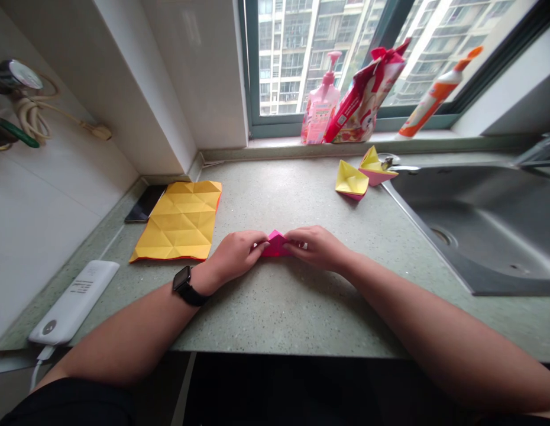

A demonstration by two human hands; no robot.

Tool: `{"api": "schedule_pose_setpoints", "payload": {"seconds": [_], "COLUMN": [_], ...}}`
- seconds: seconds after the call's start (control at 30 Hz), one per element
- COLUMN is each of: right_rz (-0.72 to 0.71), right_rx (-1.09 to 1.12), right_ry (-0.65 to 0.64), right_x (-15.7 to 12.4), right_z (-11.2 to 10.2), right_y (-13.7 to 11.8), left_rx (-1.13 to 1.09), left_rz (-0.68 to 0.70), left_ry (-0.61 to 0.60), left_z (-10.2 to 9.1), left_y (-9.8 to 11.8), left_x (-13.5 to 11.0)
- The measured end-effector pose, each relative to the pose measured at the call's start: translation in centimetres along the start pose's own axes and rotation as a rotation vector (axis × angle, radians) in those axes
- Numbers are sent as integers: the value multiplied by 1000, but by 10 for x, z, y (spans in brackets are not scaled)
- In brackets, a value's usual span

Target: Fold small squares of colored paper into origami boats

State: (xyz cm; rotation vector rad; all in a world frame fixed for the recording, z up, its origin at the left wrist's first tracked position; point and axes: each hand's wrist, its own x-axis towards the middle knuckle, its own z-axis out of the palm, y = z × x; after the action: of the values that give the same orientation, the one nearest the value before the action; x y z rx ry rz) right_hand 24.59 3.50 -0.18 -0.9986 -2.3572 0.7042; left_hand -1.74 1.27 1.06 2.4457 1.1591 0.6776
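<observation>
Pink folded paper [275,245] is at the worktop [279,313], between left hand [234,253] and right hand [318,247]; each grip pinches its own side, fingers closed. Best practice, judged: equal pressure, edges aligned, crease slowly. Count: one pink piece in hand, one creased yellow sheet [181,218], two yellow-and-pink folded shapes [352,179].

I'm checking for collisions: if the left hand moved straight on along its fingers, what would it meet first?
The pink folded paper, which the left hand is touching; beyond it, probably the right hand, though depth is hard to judge here.
</observation>
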Motion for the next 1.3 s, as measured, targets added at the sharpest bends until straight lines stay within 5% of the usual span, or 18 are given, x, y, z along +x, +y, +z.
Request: {"api": "schedule_pose_setpoints", "payload": {"seconds": [0.3,0.47,0.67,1.3], "right_rz": [150,183,198,129], "right_rx": [-79,-122,-161,-280], "right_ry": [57,51,74,171], "right_x": [2,3,3,4], "right_z": [1,4,11,12], "right_y": [7,11,13,23], "left_rx": [41,126,100,187], "left_rz": [-73,114,306,244], "left_ry": [19,60,-48,-190], "left_z": [9,12,12,9], "left_y": [-9,-13,-12,-7], "left_x": [2,3,2,1]}}
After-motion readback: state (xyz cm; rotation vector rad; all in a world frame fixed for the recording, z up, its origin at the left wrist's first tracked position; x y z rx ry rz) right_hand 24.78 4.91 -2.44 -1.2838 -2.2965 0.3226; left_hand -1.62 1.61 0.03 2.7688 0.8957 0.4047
